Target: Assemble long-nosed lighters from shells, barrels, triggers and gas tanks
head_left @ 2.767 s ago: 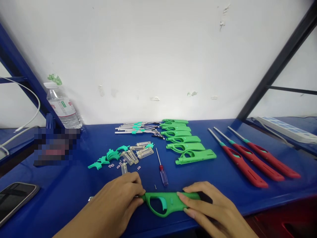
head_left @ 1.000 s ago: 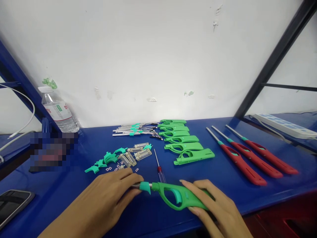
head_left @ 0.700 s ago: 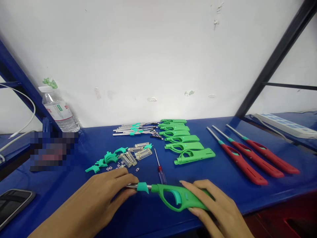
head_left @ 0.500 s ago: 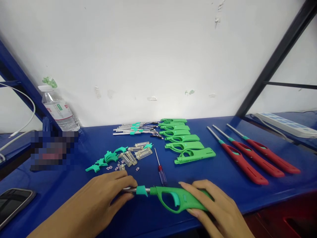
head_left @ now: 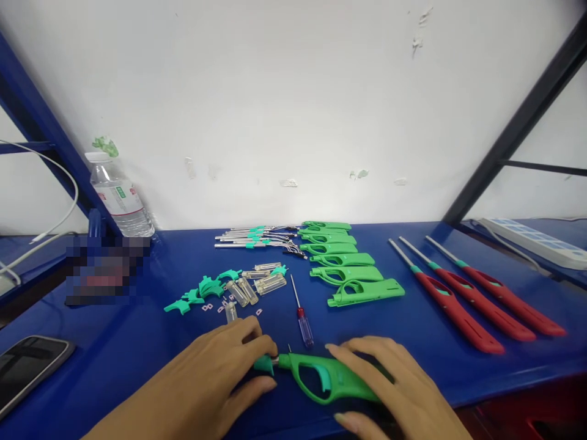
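Note:
A green utility lighter (head_left: 342,376) with a teal trigger lies across the front of the table, nozzle end to the left. My left hand (head_left: 220,373) is closed around its metal tube, covering most of it. Part of a teal collar (head_left: 263,365) shows by those fingers. Over the handle's right end, my right hand (head_left: 389,385) has its fingers spread and its thumb clear of the lower edge. A thin metal tip sticks up near the front of the green body. Just behind the lighter lies a screwdriver (head_left: 304,324) with a purple-and-red handle.
Green lighter shells (head_left: 367,292) lie in a row behind. Left of them are metal tubes with wires (head_left: 243,245), clear fuel tanks (head_left: 270,283) and teal pieces (head_left: 211,287). Several red lighters (head_left: 463,315) lie right. A water bottle (head_left: 121,201) and phone (head_left: 32,373) are left.
My left hand has slid right along the tube onto the teal collar. My right thumb has come away from the handle and the fingers have spread. The view has shifted slightly.

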Motion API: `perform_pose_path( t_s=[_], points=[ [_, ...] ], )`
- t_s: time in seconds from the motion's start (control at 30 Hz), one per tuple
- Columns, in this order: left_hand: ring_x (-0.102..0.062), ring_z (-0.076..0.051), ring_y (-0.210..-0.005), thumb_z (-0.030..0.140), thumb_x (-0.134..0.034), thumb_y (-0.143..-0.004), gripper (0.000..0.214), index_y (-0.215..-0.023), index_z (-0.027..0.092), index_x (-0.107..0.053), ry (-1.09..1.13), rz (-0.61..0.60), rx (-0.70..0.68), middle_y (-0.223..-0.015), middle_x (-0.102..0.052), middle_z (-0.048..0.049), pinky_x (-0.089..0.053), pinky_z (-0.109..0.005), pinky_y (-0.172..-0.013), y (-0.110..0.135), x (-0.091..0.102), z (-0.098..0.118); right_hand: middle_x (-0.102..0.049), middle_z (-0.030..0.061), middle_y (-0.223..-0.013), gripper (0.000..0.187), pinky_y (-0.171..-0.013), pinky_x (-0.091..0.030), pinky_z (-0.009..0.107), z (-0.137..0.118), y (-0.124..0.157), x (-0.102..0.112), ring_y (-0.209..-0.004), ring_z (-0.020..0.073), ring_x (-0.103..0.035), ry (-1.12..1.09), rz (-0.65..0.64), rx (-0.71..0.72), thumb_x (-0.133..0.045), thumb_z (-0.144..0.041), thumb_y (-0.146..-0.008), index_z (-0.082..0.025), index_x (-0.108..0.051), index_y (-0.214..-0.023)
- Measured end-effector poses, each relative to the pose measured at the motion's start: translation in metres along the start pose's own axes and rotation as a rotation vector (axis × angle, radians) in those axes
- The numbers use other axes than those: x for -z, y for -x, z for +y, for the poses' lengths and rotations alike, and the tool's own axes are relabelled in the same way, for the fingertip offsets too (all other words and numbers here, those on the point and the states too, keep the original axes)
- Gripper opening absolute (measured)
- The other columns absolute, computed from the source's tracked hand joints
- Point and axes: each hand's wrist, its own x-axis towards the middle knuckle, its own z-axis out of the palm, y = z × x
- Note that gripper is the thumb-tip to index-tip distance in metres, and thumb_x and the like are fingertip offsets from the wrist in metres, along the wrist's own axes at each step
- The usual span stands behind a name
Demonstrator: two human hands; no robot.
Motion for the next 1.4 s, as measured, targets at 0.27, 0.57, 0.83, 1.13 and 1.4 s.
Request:
perform_pose_path(
  t_s=[0.27,0.57,0.83,1.13,1.4],
  points=[
    [-0.073,-0.019,-0.103,0.014,-0.064,-0.102,0.017,-0.11,0.028,-0.07,0.067,-0.083,-0.005,-0.113,-0.072,0.0003,-0.056,-0.027,-0.092,-0.02,0.004,0.008,-0.082,0.0007,-0.117,0.038,-0.085,-0.066,0.028,-0.012,-0.005,-0.018,-0.098,0.0201,-0.08,-0.154,-0.086,-0.032,-0.077,-0.038,-0.098,-0.031,-0.07,-0.135],
    [-0.069,-0.02,-0.106,0.016,-0.058,-0.105,0.017,-0.107,0.028,-0.07,0.103,-0.088,-0.008,-0.114,-0.07,-0.0017,-0.052,-0.028,-0.097,-0.023,0.006,0.011,-0.081,0.0027,-0.113,0.029,-0.086,-0.066,0.026,-0.014,-0.006,-0.015,-0.098,0.0196,-0.08,-0.23,-0.004,-0.103,-0.073,-0.04,-0.101,-0.029,-0.072,-0.128],
    [-0.069,-0.017,-0.086,0.011,-0.055,-0.102,0.022,-0.092,0.023,-0.07,0.057,-0.116,0.001,-0.102,-0.068,-0.0008,-0.048,-0.027,-0.074,-0.032,0.004,0.013,-0.081,0.0035,-0.113,0.03,-0.086,-0.065,0.023,-0.013,-0.006,-0.016,-0.098,0.0183,-0.08,-0.265,0.022,-0.092,-0.068,-0.042,-0.104,-0.027,-0.068,-0.13],
    [-0.071,-0.018,-0.086,0.009,-0.058,-0.101,0.023,-0.094,0.023,-0.075,0.016,-0.127,0.008,-0.103,-0.07,-0.0017,-0.05,-0.026,-0.075,-0.033,0.007,0.018,-0.082,0.0036,-0.107,0.03,-0.084,-0.064,0.017,-0.014,-0.013,-0.014,-0.095,0.0154,-0.081,-0.252,0.09,-0.115,-0.056,-0.047,-0.11,-0.025,-0.069,-0.125],
    [-0.073,-0.02,-0.091,0.008,-0.06,-0.103,0.019,-0.098,0.022,-0.072,-0.003,-0.176,-0.002,-0.106,-0.071,-0.0023,-0.052,-0.027,-0.08,-0.034,0.016,0.023,-0.082,0.0045,-0.108,0.03,-0.084,-0.065,0.02,-0.013,-0.01,-0.015,-0.094,0.017,-0.081,-0.247,0.092,-0.111,-0.057,-0.047,-0.11,-0.024,-0.07,-0.125]
  ],
)
